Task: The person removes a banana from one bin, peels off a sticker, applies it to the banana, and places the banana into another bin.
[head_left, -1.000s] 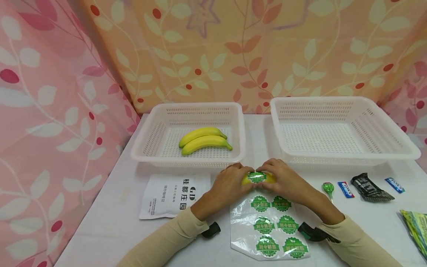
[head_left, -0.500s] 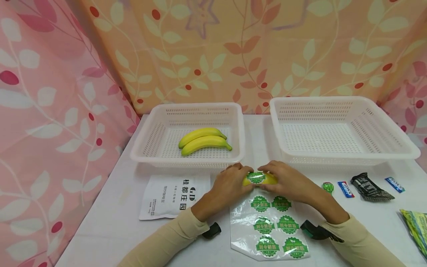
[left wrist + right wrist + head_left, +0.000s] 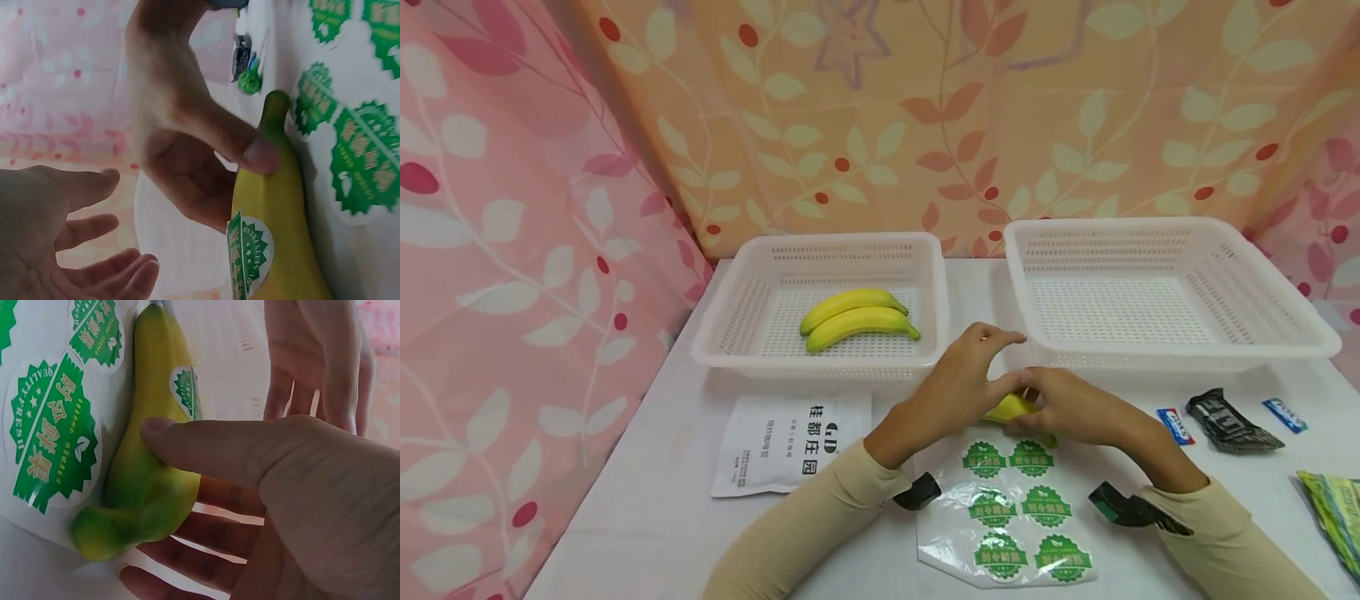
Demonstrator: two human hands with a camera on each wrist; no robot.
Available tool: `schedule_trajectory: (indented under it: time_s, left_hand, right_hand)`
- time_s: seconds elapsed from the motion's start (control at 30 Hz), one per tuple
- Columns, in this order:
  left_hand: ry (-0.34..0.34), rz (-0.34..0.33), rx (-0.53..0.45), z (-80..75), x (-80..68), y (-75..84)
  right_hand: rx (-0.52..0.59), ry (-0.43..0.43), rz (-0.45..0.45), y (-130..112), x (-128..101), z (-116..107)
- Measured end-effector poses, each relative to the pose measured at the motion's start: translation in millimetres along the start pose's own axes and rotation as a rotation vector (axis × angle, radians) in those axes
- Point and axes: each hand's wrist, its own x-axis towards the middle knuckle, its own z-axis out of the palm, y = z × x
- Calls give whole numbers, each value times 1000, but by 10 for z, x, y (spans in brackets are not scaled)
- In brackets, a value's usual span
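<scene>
My right hand [image 3: 1075, 408] holds a yellow banana [image 3: 1011, 407], thumb on its near side and fingers behind it. A round green-and-white sticker [image 3: 253, 253] lies on the banana's peel. In the right wrist view the banana's green stem end [image 3: 103, 534] points toward the lower left. My left hand [image 3: 958, 383] is off the banana, thumb and fingers spread apart, just to its left and above it. Below both hands lies a clear sheet of green stickers [image 3: 1015, 521]. Two more bananas [image 3: 857, 321] rest in the left basket.
White plastic baskets stand at the back, a left one [image 3: 820, 362] and a right one [image 3: 1180, 352]. A white pouch [image 3: 790, 446] lies left. Blue-and-white sweets [image 3: 1176, 426], a black packet [image 3: 1232, 423] and a green-yellow packet [image 3: 1330, 508] lie right. A green lollipop [image 3: 250, 81] shows in the left wrist view.
My left hand has let go of the banana, lifting up and to the right with its fingers spread. The right hand still holds the banana, now turned and shifted slightly right.
</scene>
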Motion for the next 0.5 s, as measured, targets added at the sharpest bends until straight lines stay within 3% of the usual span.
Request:
schedule_trajectory:
  time_s: [0.23,0.5]
  left_hand:
    - [-2,-56,-59,131,293,-133]
    - [34,-70,-55,209,386,-172]
  right_hand:
    - [-27,-18,-41,40,32,-6]
    - [-60,-22,-73,12,-10,-76]
